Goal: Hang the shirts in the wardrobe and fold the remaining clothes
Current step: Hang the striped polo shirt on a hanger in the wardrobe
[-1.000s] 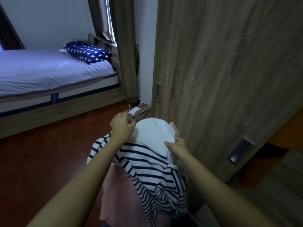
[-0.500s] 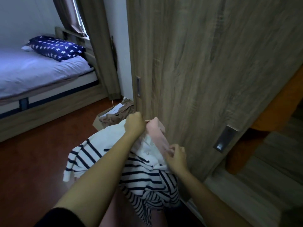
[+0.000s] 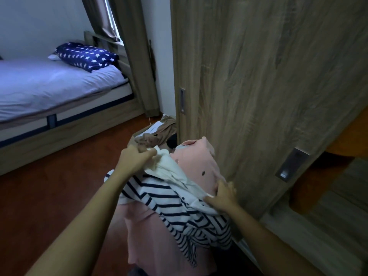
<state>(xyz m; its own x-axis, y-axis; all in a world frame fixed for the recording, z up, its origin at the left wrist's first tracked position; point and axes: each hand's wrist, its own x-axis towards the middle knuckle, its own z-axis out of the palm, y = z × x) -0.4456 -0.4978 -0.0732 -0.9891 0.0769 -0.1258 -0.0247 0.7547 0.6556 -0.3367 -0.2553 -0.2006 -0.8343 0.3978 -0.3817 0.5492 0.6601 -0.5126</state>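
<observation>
I hold a bundle of clothes in front of the wardrobe door (image 3: 258, 86). A white shirt with navy stripes (image 3: 171, 198) drapes over a pink garment (image 3: 195, 164) with small dark dots. My left hand (image 3: 135, 158) grips the white edge of the striped shirt at the bundle's upper left. My right hand (image 3: 221, 194) grips the cloth at the lower right, where pink and white meet. More pink fabric (image 3: 151, 236) hangs below the stripes. The wooden sliding door stands right behind the bundle, with a recessed handle (image 3: 288, 166) to the right.
A bed (image 3: 49, 90) with a pale sheet and a star-patterned navy pillow (image 3: 87, 56) stands at the left. A cardboard box (image 3: 137, 136) with brown clothes (image 3: 159, 134) sits on the red-brown floor (image 3: 49, 196) by the door's left edge. Orange fabric (image 3: 346, 140) shows inside the wardrobe at right.
My left hand has pulled the striped shirt back to the left, uncovering more of the pink garment. My right hand has shifted right along the cloth's lower edge.
</observation>
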